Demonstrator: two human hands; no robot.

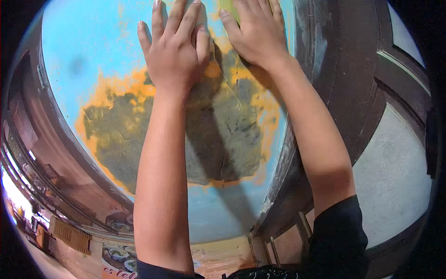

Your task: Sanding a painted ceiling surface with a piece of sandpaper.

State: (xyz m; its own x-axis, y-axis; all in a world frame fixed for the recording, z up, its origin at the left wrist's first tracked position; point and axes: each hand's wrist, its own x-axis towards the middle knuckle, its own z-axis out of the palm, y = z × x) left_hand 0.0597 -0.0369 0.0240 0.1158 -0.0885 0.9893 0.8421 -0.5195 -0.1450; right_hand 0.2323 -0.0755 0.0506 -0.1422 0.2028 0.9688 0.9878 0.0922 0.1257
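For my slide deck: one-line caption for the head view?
Left hand flat on a peeling blue wall; right hand presses a yellowish pad against it.

Both forearms are bare from the wrists up past the elbows. The left hand (173, 49) and the right hand (257, 29) wear no gloves, rings or watches — the nails are short and plain. At the upper arms sit short black sleeves — the right one broad, the left showing only a dark hem.
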